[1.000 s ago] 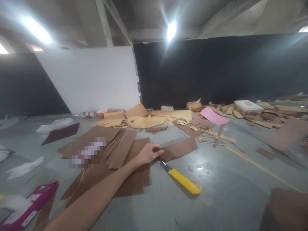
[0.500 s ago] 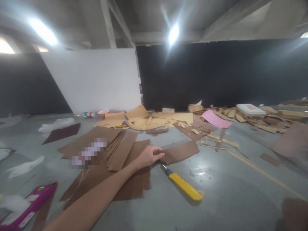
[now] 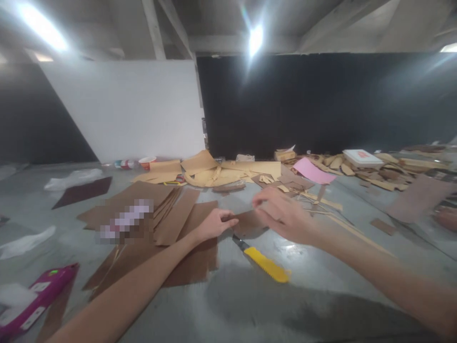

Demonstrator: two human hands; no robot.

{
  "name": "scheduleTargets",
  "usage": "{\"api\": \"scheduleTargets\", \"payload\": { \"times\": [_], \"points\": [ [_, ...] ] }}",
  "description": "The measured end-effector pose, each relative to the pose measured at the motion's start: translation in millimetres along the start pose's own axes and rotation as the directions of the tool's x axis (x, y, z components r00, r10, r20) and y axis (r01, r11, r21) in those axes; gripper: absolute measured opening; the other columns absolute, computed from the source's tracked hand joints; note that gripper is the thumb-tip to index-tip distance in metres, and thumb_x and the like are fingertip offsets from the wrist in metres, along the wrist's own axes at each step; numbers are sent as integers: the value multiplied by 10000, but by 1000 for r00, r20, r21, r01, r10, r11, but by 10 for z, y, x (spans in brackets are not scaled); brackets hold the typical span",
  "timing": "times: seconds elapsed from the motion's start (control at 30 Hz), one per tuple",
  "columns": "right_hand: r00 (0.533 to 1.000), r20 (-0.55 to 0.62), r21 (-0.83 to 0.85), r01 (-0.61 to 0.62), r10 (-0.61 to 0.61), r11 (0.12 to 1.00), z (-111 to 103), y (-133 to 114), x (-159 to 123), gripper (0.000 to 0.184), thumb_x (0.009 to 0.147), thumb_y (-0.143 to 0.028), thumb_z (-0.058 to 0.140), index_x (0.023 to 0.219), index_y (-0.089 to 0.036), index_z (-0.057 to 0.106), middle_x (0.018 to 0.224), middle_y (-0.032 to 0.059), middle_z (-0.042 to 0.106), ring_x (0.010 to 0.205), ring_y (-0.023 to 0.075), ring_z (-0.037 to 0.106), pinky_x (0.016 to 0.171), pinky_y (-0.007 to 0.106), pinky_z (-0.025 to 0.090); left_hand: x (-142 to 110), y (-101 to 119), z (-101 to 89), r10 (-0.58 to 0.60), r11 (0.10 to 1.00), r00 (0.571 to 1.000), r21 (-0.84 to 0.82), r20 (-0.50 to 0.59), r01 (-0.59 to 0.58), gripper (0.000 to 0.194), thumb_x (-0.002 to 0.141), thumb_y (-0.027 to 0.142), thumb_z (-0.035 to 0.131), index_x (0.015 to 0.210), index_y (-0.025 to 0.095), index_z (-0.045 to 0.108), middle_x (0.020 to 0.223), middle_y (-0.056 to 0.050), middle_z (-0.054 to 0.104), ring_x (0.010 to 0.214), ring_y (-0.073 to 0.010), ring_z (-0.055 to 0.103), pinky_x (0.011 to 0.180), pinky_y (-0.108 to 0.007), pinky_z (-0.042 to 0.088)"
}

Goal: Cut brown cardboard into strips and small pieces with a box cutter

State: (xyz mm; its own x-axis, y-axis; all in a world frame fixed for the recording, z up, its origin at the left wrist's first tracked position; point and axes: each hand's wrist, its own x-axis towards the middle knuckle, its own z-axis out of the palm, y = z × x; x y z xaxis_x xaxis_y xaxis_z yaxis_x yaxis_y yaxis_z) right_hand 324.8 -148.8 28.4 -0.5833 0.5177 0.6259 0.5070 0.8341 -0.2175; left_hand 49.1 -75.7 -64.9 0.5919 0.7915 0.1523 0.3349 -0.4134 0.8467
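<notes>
My left hand pinches the left end of a brown strip of sheet material, thumb and fingers closed at its edge. My right hand is over the strip's right part and hides it; its fingers are bent, slightly blurred, with a gap to the thumb. A yellow-handled utility knife lies on the grey surface just below the strip, its blade end pointing toward my left hand. Beneath and beside my left forearm is a loose stack of brown sheets.
A purple tool-like object sits at the lower left. Toward the back are tan sheet scraps, a pink sheet, a white box and a paper cup. Thin strips trail to the right.
My right hand has come in from the right, over the brown strip. My left hand stays at the strip's left end. The view has shifted slightly.
</notes>
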Motion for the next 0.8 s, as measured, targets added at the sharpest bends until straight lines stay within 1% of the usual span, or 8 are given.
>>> {"api": "scheduleTargets", "payload": {
  "times": [0.07, 0.13, 0.2, 0.23, 0.3, 0.43, 0.6, 0.8],
  "points": [
    [986, 138, -7, -94, 94, 996, 153, 190, 92, 337, 1062, -435, 589, 1319, -223, 643, 1303, 129, 698, 1208, 287, 634, 1017, 458, 518, -10, 31, -5, 11, 998, 1000, -55, 5, -11, 426, 937, 556, 692, 852, 139, 723, 766, -34, 728, 719, -171, 652, 689, -251, 485],
    [929, 323, 10, -196, 183, 981, 344, 423, 187, 450, 991, -534, 668, 1318, -225, 664, 1274, 115, 727, 1188, 305, 639, 977, 431, 509, -18, 64, -8, 21, 995, 1000, -93, 3, -20, 420, 939, 545, 691, 837, 138, 712, 778, -35, 722, 734, -171, 654, 713, -260, 490],
    [842, 481, 85, -325, 247, 942, 510, 639, 242, 385, 1006, -539, 615, 1151, -204, 734, 1021, 67, 774, 922, 239, 686, 802, 339, 507, -22, 92, -7, 19, 995, 1000, -101, 9, -18, 420, 942, 542, 686, 828, 139, 705, 762, -30, 704, 725, -166, 642, 704, -258, 481],
    [801, 541, 118, -375, 257, 919, 569, 724, 248, 374, 995, -535, 614, 1044, -191, 752, 913, 45, 765, 820, 214, 671, 731, 309, 483, -22, 100, -4, 14, 995, 1000, -103, 17, -12, 415, 939, 540, 690, 834, 139, 705, 752, -25, 695, 715, -161, 632, 690, -253, 472],
    [770, 576, 167, -439, 274, 883, 629, 837, 226, 345, 955, -503, 647, 931, -175, 753, 804, 15, 735, 729, 181, 634, 659, 273, 433, -15, 105, 6, 5, 993, 999, -116, 39, 0, 394, 918, 531, 718, 865, 141, 715, 749, -19, 689, 708, -154, 621, 671, -243, 457],
    [777, 558, 180, -455, 290, 872, 601, 868, 171, 273, 903, -435, 685, 908, -173, 763, 787, 0, 726, 734, 167, 614, 643, 253, 385, 11, 64, 17, 4, 980, 997, -200, 79, 12, 401, 860, 528, 788, 952, 141, 742, 845, -43, 738, 772, -163, 654, 722, -246, 478],
    [797, 547, 224, -433, 255, 873, 571, 805, 202, 266, 917, -430, 665, 897, -177, 745, 785, -5, 705, 741, 159, 591, 658, 249, 378, 23, -2, -15, 16, 948, 993, -318, 117, 22, 453, 838, 560, 831, 886, 122, 728, 821, -47, 737, 744, -145, 650, 730, -238, 471],
    [811, 551, 332, -429, 197, 840, 604, 780, 201, 305, 956, -467, 642, 892, -173, 693, 767, -22, 637, 710, 140, 534, 670, 246, 395, 4, 10, -31, 43, 907, 988, -420, 149, 24, 448, 832, 536, 864, 870, 117, 711, 841, -69, 745, 769, -152, 673, 741, -243, 495]
  ]
}}
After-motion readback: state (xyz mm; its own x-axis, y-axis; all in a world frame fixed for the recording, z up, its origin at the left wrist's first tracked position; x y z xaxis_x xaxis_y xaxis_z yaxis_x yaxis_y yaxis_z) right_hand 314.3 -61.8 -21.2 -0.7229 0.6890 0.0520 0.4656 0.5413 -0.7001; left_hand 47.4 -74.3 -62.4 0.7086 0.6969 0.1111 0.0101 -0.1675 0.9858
